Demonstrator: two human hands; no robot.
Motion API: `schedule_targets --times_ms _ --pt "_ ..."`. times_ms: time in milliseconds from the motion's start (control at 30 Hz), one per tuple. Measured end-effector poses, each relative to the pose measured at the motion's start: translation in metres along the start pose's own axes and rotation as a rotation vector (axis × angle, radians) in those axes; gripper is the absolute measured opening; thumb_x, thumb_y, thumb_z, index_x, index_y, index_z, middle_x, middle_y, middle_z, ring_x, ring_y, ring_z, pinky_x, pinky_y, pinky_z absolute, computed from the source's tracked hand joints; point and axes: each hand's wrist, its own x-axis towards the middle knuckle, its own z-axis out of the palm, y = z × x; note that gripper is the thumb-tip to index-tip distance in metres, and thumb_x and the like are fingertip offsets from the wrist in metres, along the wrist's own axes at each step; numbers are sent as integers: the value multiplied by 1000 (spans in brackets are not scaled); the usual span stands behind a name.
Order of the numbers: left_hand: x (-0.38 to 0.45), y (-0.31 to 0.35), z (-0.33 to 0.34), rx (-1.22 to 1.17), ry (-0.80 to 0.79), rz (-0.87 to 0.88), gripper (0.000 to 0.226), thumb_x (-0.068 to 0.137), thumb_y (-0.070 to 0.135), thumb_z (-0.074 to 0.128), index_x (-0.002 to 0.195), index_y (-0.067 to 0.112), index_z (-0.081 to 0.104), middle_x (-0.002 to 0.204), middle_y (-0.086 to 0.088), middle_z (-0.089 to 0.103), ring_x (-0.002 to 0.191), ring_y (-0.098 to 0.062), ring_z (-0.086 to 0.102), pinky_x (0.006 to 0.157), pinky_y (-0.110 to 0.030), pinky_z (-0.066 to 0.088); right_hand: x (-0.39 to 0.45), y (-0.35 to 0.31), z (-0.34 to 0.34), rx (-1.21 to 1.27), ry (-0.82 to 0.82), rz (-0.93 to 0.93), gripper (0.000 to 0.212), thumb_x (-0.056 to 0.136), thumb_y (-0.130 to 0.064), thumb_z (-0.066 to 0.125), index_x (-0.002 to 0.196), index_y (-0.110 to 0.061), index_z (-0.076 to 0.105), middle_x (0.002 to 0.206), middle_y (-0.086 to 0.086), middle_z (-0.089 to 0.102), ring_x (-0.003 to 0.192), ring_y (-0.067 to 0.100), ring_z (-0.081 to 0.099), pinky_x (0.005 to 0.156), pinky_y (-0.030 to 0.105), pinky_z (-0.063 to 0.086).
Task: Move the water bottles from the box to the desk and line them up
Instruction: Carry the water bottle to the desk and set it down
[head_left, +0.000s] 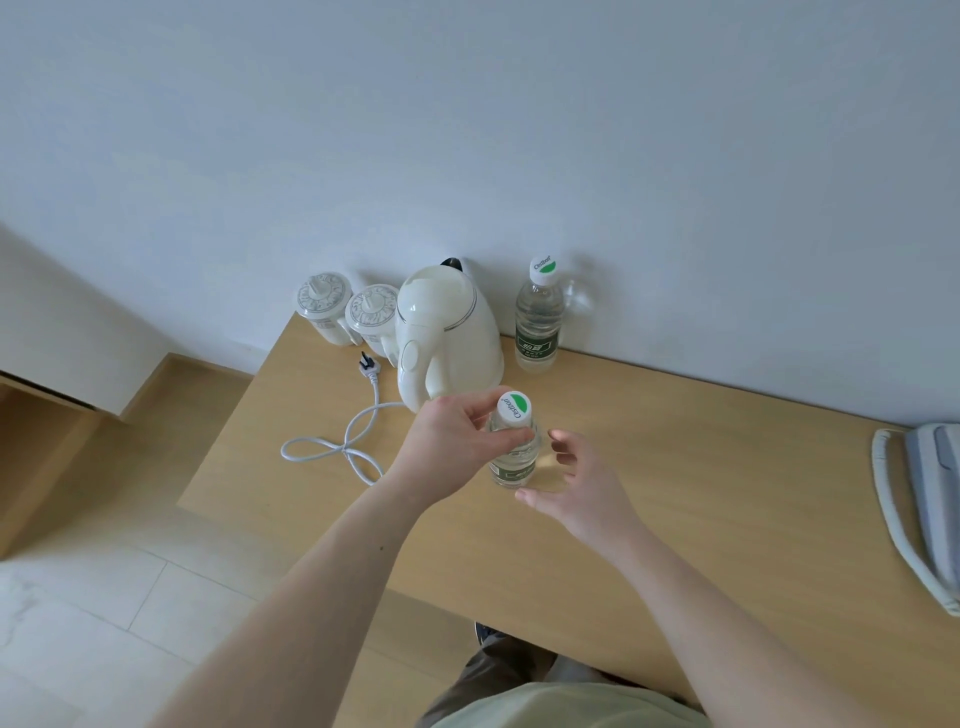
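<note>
A clear water bottle (514, 462) with a white and green cap and a green label stands upright near the middle of the wooden desk (701, 467). My left hand (457, 441) pinches it at the neck, just under the cap. Just to the bottle's right, my right hand (576, 488) hovers with fingers spread and relaxed, holding nothing. A second matching bottle (537, 322) stands upright at the back of the desk against the wall. No box is in view.
A white electric kettle (447, 343) stands behind my left hand, its white cord and plug (353, 436) looping on the desk to the left. Two lidded white mugs (345, 314) sit at the back left corner. A grey telephone (930, 509) lies at the right edge.
</note>
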Motion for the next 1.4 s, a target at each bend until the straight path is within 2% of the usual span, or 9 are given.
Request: schedule_targets --times_ms 100,333,400,467,633,900,1067,1267,1400 --pt "0 -4 -5 9 -7 -17 30 71 54 78 100 53 72 89 6 63 84 -8 53 86 -44 53 -1 1 3 8 17 4 93 66 -39 91 144 -28 42 134 -12 49 123 5 50 109 33 43" --pt "-4 -4 -6 12 -11 -5 26 75 47 81 99 51 73 95 2 75 89 -11 61 98 -51 51 -1 0 5 -14 55 1 88 68 -39 90 143 -28 44 131 -13 51 121 3 51 106 33 45" --pt "-4 -5 -7 2 -9 2 25 79 36 84 99 47 73 100 5 77 99 -15 69 100 -46 53 -1 0 5 -13 62 5 87 68 -40 89 142 -29 45 130 -14 52 120 2 52 106 33 46" --pt "-4 -5 -8 -6 -17 0 25 81 29 84 97 45 74 100 16 76 105 -4 69 101 -34 54 -1 -1 5 -15 62 6 87 68 -40 89 142 -28 45 129 -13 53 119 2 52 105 33 46" --pt "-4 -3 -12 75 -52 -9 28 84 31 82 96 50 65 98 35 69 96 5 66 89 -18 54 -4 0 7 -25 51 6 86 69 -39 89 142 -26 46 126 -14 54 117 2 53 104 33 47" --pt "-10 -5 -11 108 -60 -24 27 85 36 79 106 45 65 100 35 67 97 11 62 90 -21 53 -7 -2 8 -8 33 24 85 70 -37 89 142 -24 47 126 -13 55 117 3 54 104 33 47" --pt "-8 -16 -10 164 -75 -6 42 80 44 80 117 45 61 115 19 67 113 8 59 102 -32 51 -9 -3 8 21 33 37 84 70 -37 89 142 -25 48 128 -12 56 117 3 54 104 33 47" --pt "-7 -22 -10 216 -108 -28 56 79 48 80 128 45 54 123 22 64 117 4 58 102 -35 52 -13 -3 9 52 51 60 82 71 -34 90 141 -25 49 128 -11 57 118 4 54 102 30 46" --pt "-10 -29 -11 302 -139 -155 74 80 56 77 144 39 43 131 14 59 111 -7 63 95 -34 53 -17 -2 10 48 59 74 82 72 -34 89 142 -25 48 130 -10 56 119 5 54 103 31 46"
